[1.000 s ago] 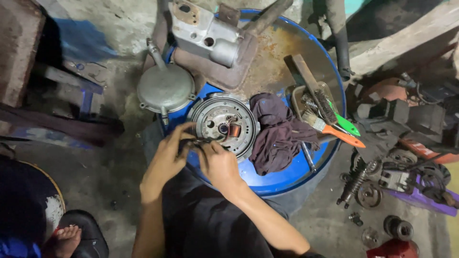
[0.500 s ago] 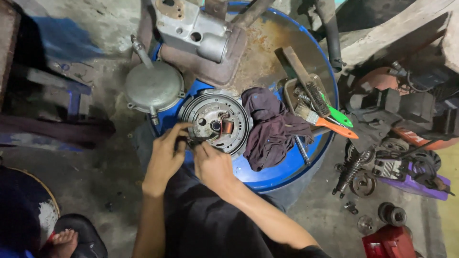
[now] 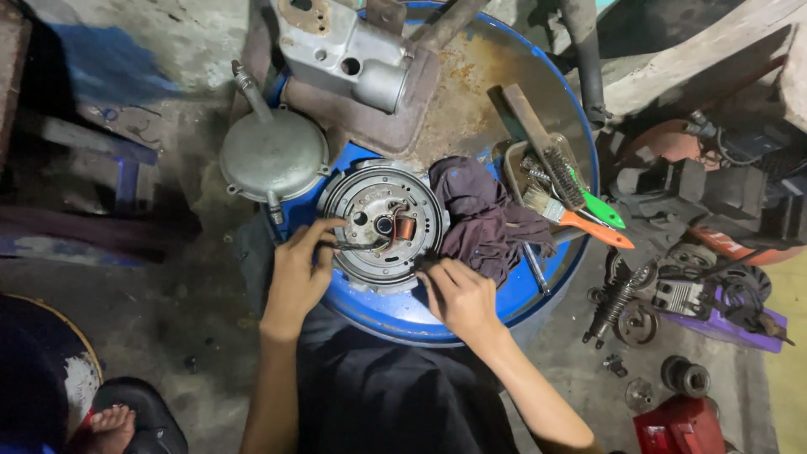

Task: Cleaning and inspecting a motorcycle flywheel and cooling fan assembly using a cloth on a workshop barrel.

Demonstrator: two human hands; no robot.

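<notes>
A round grey metal plate (image 3: 370, 197) with a copper coil (image 3: 404, 227) near its centre lies on top of a blue drum (image 3: 395, 311). My left hand (image 3: 298, 273) grips the plate's left rim, thumb and fingers over the edge beside some thin wires. My right hand (image 3: 458, 294) rests at the plate's lower right edge, fingertips pinching something small and dark there, next to a dark purple rag (image 3: 487, 219).
A grey engine casing (image 3: 353, 55) and a round metal cover (image 3: 273, 155) sit at the drum's far and left sides. Brushes with green and orange handles (image 3: 588, 214) lie in a small tray on the right. Engine parts (image 3: 672, 294) litter the floor at right. A bare foot (image 3: 109, 420) shows at lower left.
My right hand has shifted from the plate's centre to its lower right edge by the rag. The left hand stays on the left rim. The view has moved closer.
</notes>
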